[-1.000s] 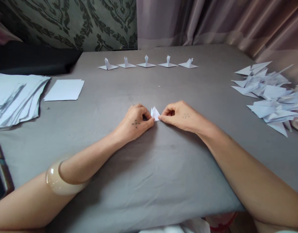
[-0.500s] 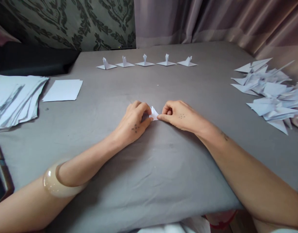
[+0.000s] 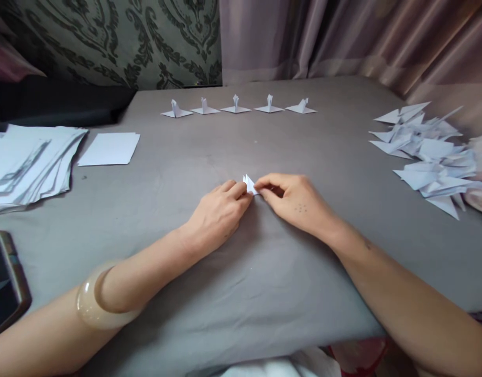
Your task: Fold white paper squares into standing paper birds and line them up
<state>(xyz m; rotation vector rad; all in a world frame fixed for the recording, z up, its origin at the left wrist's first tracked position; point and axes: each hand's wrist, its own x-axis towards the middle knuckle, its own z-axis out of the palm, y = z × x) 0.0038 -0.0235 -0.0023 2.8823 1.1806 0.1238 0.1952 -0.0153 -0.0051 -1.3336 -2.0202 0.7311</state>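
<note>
A small folded white paper piece [image 3: 249, 184] with pointed tips is held low over the middle of the table, between my two hands. From the left, my left hand [image 3: 221, 209] grips its lower edge with curled fingers that hide part of it. My right hand [image 3: 296, 196] pinches its right corner between thumb and index finger. Several folded paper figures [image 3: 236, 107], each with a flat base and an upright part, stand in a row farther back.
At the left lie a stack of printed paper [image 3: 32, 167], white paper squares [image 3: 109, 148] and a phone [image 3: 7, 283]. A black cloth [image 3: 64, 99] sits behind them. Folded paper shapes [image 3: 433, 157] are heaped at the right on the grey-covered table [image 3: 264, 293].
My left hand has rolled over, its fingers now closer together at the paper's lower edge. The right index finger has come down to the thumb at the corner. The view has shifted slightly.
</note>
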